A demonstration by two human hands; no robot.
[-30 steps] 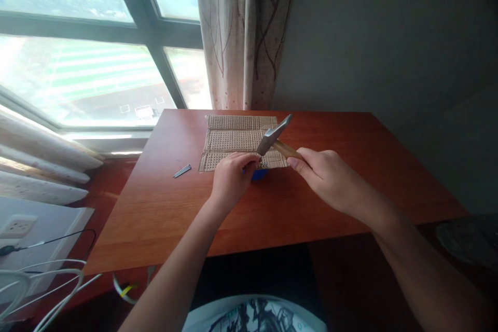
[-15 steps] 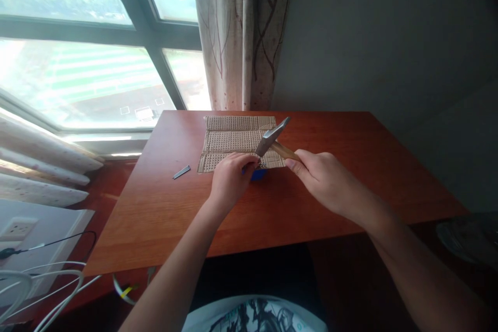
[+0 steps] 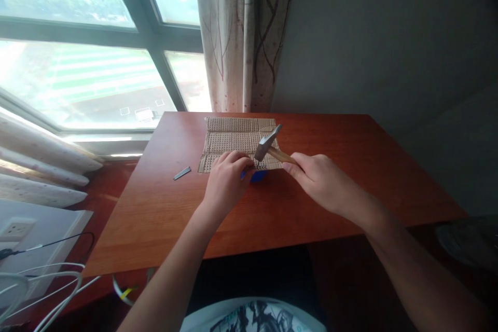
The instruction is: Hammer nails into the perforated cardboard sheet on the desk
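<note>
A perforated cardboard sheet [image 3: 233, 141] lies at the far middle of the wooden table [image 3: 163, 207]. My right hand [image 3: 319, 179] grips the wooden handle of a hammer [image 3: 268, 144], whose metal head is down at the sheet's near edge. My left hand [image 3: 225, 181] is closed in a pinch right beside the hammer head; what it pinches is too small to make out. A blue object [image 3: 257, 176] peeks out from under the sheet between my hands.
A few loose nails [image 3: 182, 172] lie on the table left of the sheet. A window and a patterned curtain [image 3: 245, 36] stand behind the table. White cables [image 3: 39, 280] and a wall socket [image 3: 15, 227] are at the lower left.
The hammer head has come down from above the sheet to its near edge. My left hand has stayed pinched at the same spot.
</note>
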